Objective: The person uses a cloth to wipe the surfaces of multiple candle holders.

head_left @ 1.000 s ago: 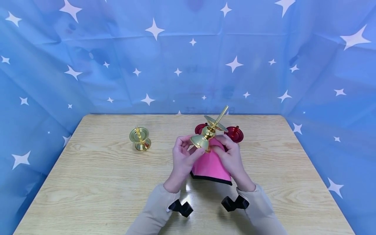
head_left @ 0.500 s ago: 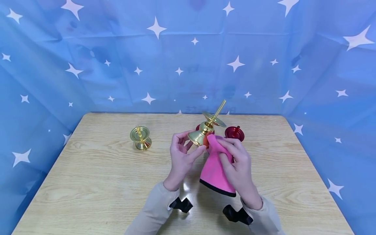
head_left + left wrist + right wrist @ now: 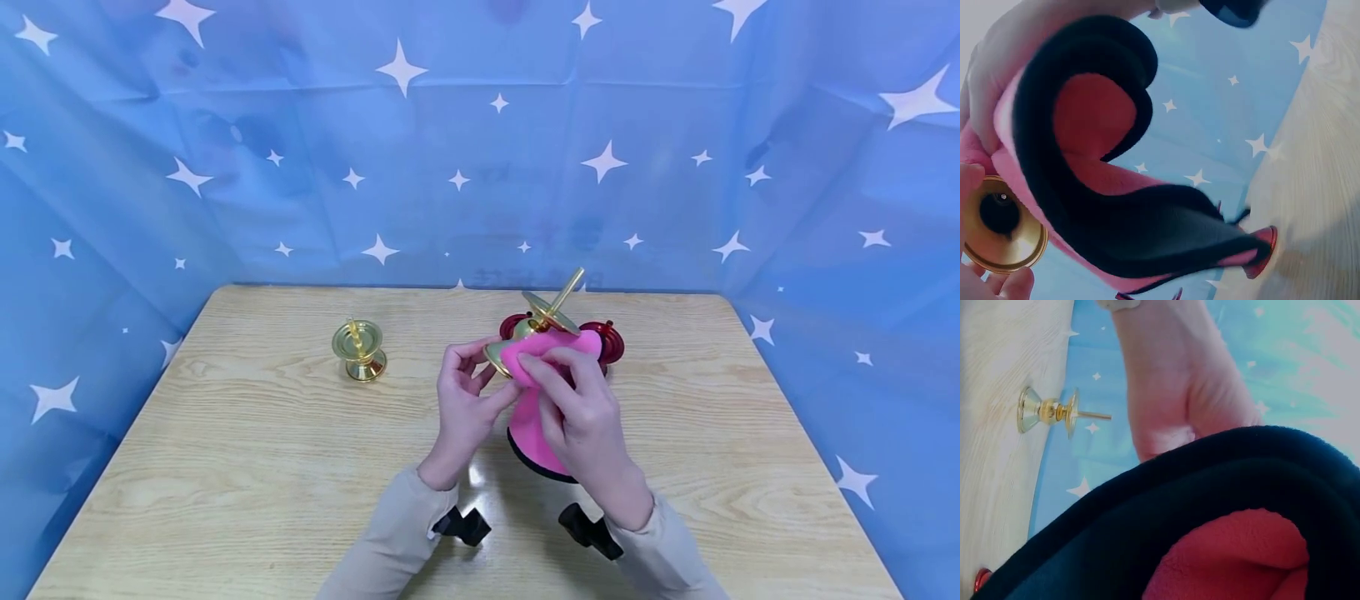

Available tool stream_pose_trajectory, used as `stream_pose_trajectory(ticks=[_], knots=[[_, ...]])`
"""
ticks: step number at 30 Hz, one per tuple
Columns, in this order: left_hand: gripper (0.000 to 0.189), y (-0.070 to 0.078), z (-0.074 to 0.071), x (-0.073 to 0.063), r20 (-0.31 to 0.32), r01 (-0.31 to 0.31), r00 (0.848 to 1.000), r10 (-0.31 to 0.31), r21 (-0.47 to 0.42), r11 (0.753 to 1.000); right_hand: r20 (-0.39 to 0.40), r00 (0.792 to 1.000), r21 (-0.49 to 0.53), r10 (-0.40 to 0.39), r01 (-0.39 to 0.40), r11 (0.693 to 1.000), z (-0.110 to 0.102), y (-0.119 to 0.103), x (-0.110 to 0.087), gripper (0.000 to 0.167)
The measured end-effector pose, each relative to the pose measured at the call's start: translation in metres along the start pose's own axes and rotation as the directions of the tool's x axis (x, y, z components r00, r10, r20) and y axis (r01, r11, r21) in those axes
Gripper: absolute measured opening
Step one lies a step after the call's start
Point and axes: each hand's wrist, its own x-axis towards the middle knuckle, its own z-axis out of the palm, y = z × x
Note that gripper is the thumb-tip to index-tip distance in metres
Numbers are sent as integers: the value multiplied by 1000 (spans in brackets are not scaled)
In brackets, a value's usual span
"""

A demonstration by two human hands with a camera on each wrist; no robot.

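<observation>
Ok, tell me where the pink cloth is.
In the head view, the pink cloth is right of centre, gripped by the right hand against the gold candle holder that the left hand holds.

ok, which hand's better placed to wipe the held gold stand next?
Right, probably: the right hand pinches the pink cloth over the gold stand, while the left hand holds it by the base.

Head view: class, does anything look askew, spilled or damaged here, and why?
The gold holder in the left hand looks askew: it tilts, spike slanting up to the right, unlike the upright holder on the table. The grip likely explains that. No spill or damage shows, though the red holders are partly hidden.
</observation>
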Motion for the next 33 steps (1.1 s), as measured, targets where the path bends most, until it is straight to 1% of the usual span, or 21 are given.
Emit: stream_pose_trajectory(ticks=[4,7,9,10,12,13,15,16,17,18,20,21,22,23,24,25,26,27,29,31,33], knots=[[59,1,0,0,-21,42,999,-44,-76,996,-4,1000,59,5,-4,998,0,7,-5,29],[58,2,-1,0,-43,93,994,-99,-123,988,-10,998,143,59,-57,988,1,15,-11,30],[56,3,-1,1,-62,119,990,-130,-156,981,-10,992,204,127,-122,971,2,19,-17,30],[54,3,-1,1,-73,127,987,-141,-173,977,-11,985,236,172,-164,958,3,21,-19,30],[53,4,0,2,-88,131,984,-152,-208,969,-7,963,283,268,-255,925,5,23,-24,32],[53,4,0,2,-94,130,984,-154,-225,966,-6,948,305,319,-302,903,6,23,-26,33],[54,4,2,2,-101,126,983,-156,-252,959,2,906,340,422,-398,852,9,22,-29,34],[54,4,3,2,-106,121,982,-153,-258,958,14,877,361,481,-453,815,10,21,-30,34],[53,3,4,2,-112,119,982,-153,-265,957,29,840,381,541,-510,771,11,20,-31,35],[52,3,5,2,-118,118,981,-154,-269,956,44,797,403,602,-566,719,11,18,-31,34],[50,3,7,1,-134,122,978,-162,-265,957,88,698,449,710,-664,598,13,13,-32,32],[49,3,7,1,-145,123,976,-164,-255,959,113,650,472,751,-700,536,13,11,-33,31],[48,3,8,1,-154,130,973,-171,-244,961,136,609,492,782,-726,480,14,9,-33,31],[48,2,8,1,-156,142,971,-182,-235,961,151,581,507,800,-740,442,15,7,-34,31],[50,2,9,1,-155,156,969,-194,-226,962,161,569,521,806,-743,421,16,5,-34,31],[51,2,9,1,-150,170,967,-204,-214,962,167,564,533,808,-741,407,17,4,-35,31],[53,1,9,1,-141,180,968,-210,-201,963,165,569,542,806,-735,408,18,3,-35,31],[54,1,10,1,-125,187,969,-212,-187,964,157,578,549,801,-725,415,19,2,-36,31],[56,1,10,1,-88,197,973,-212,-160,967,132,596,555,792,-707,439,21,2,-36,31],[54,1,10,2,-54,184,980,-192,-127,975,108,613,553,783,-691,465,21,3,-38,31],[51,2,9,3,-29,170,984,-173,-91,981,85,638,549,766,-671,498,21,4,-38,32]])
